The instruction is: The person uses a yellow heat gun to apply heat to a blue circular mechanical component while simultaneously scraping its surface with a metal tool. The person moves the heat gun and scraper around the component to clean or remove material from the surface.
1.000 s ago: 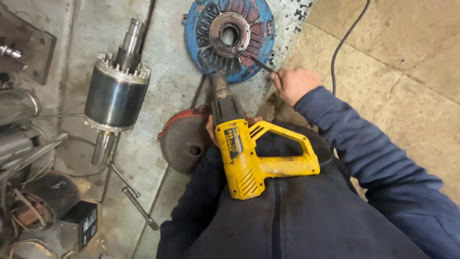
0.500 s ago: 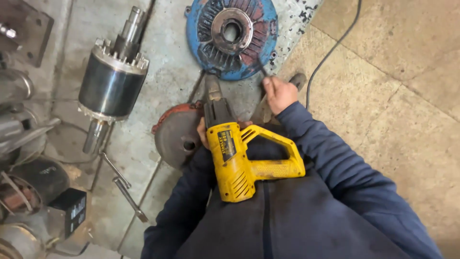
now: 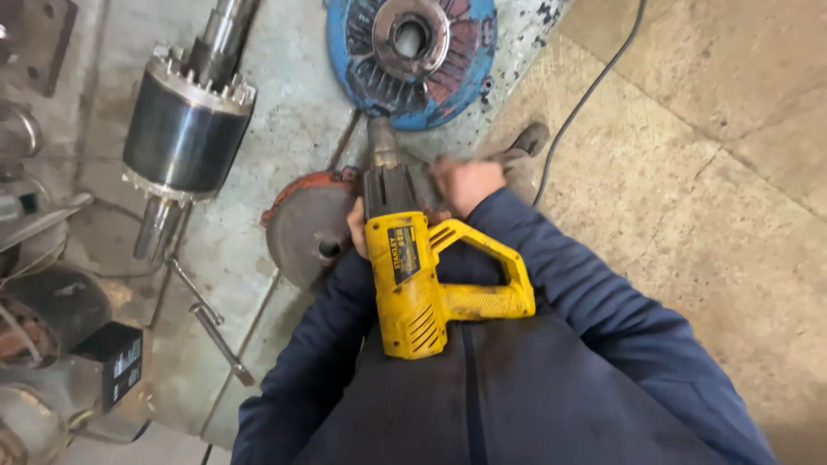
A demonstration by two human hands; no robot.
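Note:
A yellow heat gun (image 3: pixel 413 284) with a black front and metal nozzle lies across my lap in dark blue clothing, nozzle pointing away from me. My left hand (image 3: pixel 355 226) is mostly hidden behind the gun, its fingers pressed around the black front from the left. My right hand (image 3: pixel 465 182) is blurred, just right of the gun's front; whether it holds anything I cannot make out. A blue and red round motor end cover (image 3: pixel 413 60) lies on the floor beyond the nozzle. A reddish-grey round cover (image 3: pixel 301 228) sits just left of my left hand.
A motor rotor (image 3: pixel 185 129) with its steel shaft lies at the left. A metal rod tool (image 3: pixel 211 319) lies below it, near a small black box (image 3: pixel 116 362) and more motor parts. A black cable (image 3: pixel 586 103) runs over the beige tiles. My shoe (image 3: pixel 525 142) shows beside the right hand.
My right hand has pulled back from the blue end cover to the heat gun's front. The view has drifted, and the gun stays on my lap.

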